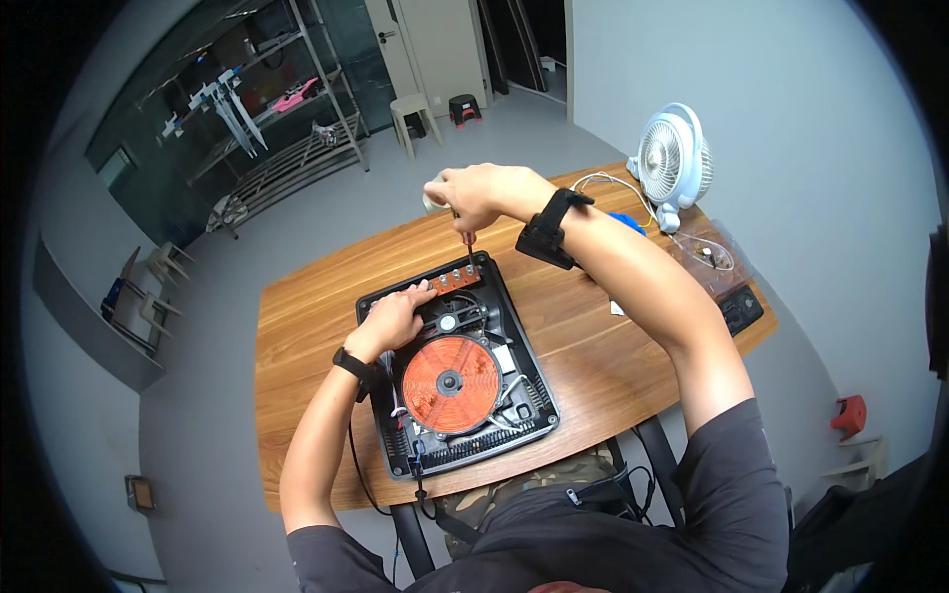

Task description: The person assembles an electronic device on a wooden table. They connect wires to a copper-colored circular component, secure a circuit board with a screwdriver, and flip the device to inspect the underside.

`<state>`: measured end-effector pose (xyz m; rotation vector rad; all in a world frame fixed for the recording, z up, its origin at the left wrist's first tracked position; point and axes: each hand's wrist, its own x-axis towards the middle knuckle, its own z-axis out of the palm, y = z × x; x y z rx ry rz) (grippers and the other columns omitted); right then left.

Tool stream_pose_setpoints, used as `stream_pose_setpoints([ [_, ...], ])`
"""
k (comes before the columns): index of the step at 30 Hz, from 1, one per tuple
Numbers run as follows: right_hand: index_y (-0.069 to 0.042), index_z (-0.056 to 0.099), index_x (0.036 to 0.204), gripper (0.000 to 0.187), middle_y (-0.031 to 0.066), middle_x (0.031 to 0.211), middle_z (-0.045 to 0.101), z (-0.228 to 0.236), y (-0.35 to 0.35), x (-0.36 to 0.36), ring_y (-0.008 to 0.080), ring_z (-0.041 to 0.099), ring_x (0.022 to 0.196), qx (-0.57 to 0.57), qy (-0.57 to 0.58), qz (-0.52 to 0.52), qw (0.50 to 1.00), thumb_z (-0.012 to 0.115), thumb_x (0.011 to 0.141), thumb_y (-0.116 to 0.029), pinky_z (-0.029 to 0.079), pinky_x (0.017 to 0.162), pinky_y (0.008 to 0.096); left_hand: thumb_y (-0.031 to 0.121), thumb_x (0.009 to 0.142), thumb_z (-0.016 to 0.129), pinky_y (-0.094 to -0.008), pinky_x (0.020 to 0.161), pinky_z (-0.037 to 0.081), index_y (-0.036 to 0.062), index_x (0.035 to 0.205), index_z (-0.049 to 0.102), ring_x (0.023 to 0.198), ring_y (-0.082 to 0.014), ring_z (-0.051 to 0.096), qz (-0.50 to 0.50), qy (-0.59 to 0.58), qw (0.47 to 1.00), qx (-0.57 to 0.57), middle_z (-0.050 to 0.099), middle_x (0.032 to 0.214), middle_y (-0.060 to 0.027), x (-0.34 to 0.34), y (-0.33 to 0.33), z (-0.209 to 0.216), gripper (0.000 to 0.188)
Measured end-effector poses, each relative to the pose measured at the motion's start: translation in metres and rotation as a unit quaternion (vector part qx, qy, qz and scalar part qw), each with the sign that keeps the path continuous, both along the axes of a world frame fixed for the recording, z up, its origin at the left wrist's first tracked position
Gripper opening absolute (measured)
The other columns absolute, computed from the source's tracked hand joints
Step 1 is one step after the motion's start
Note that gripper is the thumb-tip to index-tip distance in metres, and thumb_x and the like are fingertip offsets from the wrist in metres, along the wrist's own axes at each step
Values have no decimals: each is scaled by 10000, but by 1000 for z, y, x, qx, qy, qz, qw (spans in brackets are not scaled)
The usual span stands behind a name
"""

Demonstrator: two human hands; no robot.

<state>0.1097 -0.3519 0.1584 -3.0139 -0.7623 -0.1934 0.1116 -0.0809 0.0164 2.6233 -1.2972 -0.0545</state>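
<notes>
From where I stand: the orange strip board [455, 285] lies in the far end of the black casing [537, 397], just below the right hand [473, 198]; its long axis runs across the casing, right end slightly farther off; the right hand is closed around a screwdriver [469, 238], shaft near upright, tip at the board's right end, contact too small to confirm; the left hand [391, 321] is nearer the left end, fingertips on it, whether pinching I cannot tell; board looks narrow, flat, with a row of small silvery parts [456, 275].
</notes>
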Motion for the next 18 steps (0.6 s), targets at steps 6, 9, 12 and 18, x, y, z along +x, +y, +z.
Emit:
stream_pose_setpoints([
  [6, -22, 702, 1095, 281, 114, 969, 761, -9, 0, 10, 320, 740, 916, 5, 62, -29, 998, 675, 967, -271, 588, 836, 432, -8, 797, 565, -443, 1136, 458, 25, 1388, 605, 1335, -375, 556, -17, 15, 1000, -6, 560, 1463, -221, 3, -7, 0, 593],
  [9, -27, 710, 1161, 336, 99, 979, 784, -1, 9, 7, 295, 746, 959, -24, 69, -71, 995, 618, 1012, -313, 589, 856, 423, -7, 797, 566, -445, 1138, 457, 25, 1392, 602, 1340, -375, 552, -9, 12, 1000, 2, 554, 1470, -219, 1, -6, 1, 597],
  [12, -21, 692, 1132, 311, 139, 988, 768, 0, 10, -1, 326, 740, 950, -14, 31, -80, 996, 669, 970, -286, 588, 829, 429, -5, 799, 566, -447, 1139, 457, 25, 1396, 599, 1346, -374, 546, -10, 10, 1000, 5, 547, 1478, -217, 1, -7, 4, 599],
  [18, -5, 695, 1119, 333, 162, 915, 765, 8, 4, -10, 345, 741, 912, 4, 148, -55, 987, 706, 910, -264, 599, 817, 430, -3, 800, 567, -443, 1140, 456, 16, 1389, 602, 1337, -378, 554, -13, 12, 1000, 0, 552, 1470, -225, -2, -4, 3, 590],
])
